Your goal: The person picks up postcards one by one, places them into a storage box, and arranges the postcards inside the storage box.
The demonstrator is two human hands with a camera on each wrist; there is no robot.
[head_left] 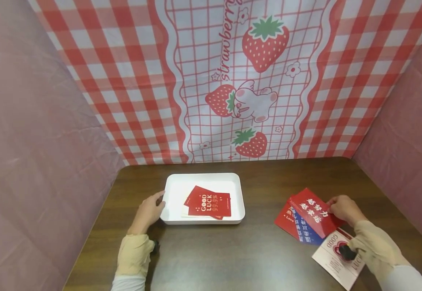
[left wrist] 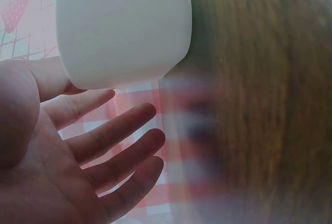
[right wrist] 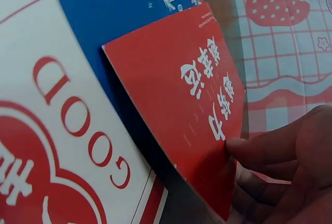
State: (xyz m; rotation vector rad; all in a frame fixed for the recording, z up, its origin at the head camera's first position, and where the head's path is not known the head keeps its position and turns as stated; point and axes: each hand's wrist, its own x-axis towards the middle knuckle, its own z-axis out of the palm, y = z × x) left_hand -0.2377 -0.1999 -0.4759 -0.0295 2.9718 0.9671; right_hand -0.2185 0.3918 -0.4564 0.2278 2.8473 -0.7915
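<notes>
My left hand (head_left: 148, 212) is at the left end of a white tray (head_left: 203, 222), its fingers spread and thumb against the rim. In the left wrist view, the tray's wall (left wrist: 124, 27) covers the thumb's tip. Red cards, the top one a "GOOD LUCK" card (head_left: 216, 205), lie stacked in the tray. My right hand (head_left: 343, 209) pinches the edge of a red card (head_left: 311, 210) with white characters; in the right wrist view that card (right wrist: 166, 84) is tilted over a blue card (right wrist: 98, 6). Below my right hand lies a white "GOOD LUCK" card (head_left: 331, 258).
Another red card (head_left: 284, 221) lies under the blue one on the brown wooden table (head_left: 211, 254). A checked strawberry cloth (head_left: 142, 93) hangs behind the table, with pink cloth (head_left: 407, 113) at both sides.
</notes>
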